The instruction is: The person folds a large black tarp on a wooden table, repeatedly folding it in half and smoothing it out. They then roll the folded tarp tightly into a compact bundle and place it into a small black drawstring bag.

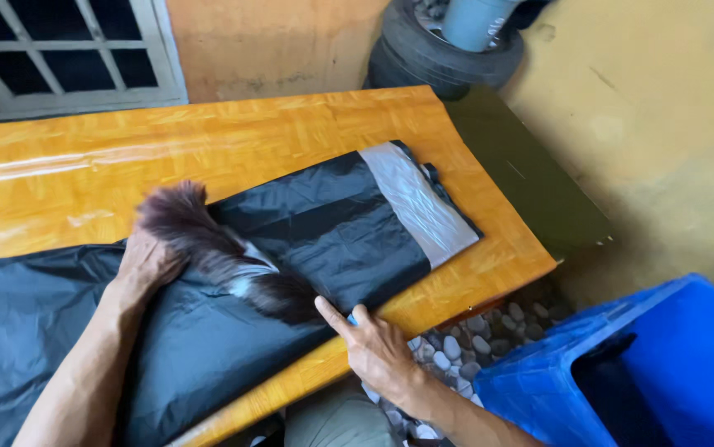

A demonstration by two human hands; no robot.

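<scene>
A dark brown feather duster (216, 248) with a few white feathers lies blurred across a black plastic sheet (332, 223) spread on a glossy wooden table (249, 132). My right hand (378, 352) grips its handle at the table's near edge, index finger stretched along it; a bit of blue handle shows by the thumb. My left hand (146, 265) rests palm down on the sheet at the feathers' far end, its fingertips hidden by them. A clear plastic strip (419, 203) covers the sheet's folded right end.
A blue plastic crate (647, 372) stands low at the right, over pebbles (473, 331). A dark green board (531, 174) adjoins the table's right end. Stacked tyres (440, 50) lean by the yellow wall; a barred window (67, 50) is at the far left.
</scene>
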